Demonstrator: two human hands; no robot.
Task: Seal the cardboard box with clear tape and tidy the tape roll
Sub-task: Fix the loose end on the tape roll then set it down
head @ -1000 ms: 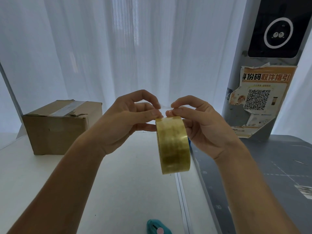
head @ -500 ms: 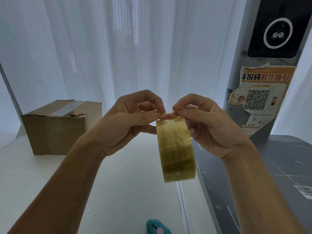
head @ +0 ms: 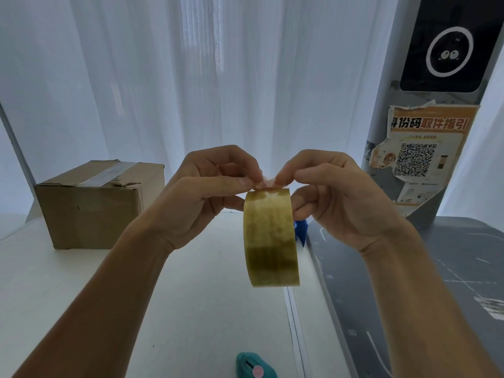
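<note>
Hands met in mid-air over the pale surface (head: 191, 309) in the head view, with the tape roll (head: 270, 236) held on edge between them, its yellowish band facing the camera. The left hand (head: 196, 200) pinched the loose end at the top of the roll between thumb and forefinger. The right hand (head: 341, 197) pinched the same spot from the other side, its lower fingers curled behind the roll to carry it. The cardboard box (head: 90, 208) stood well apart at the far left of the surface, its flaps closed and a strip of clear tape (head: 109, 174) already running along the top seam, so the sealing looked done and the roll's free end seemed to be the job in hand. To do that well, the end would best be folded squarely back on itself into a short tab, with both edges lined up before pressing — a skewed fold tends to split the film lengthwise. Keeping the roll steady on the right hand's fingers while the left smoothed the tab flat would stop it twisting. A teal cutter (head: 255, 366) lay near the front edge, a grey cutting mat (head: 436, 282) covered the right side, and something blue (head: 300, 230) showed just behind the roll — what it was I could not tell.
</note>
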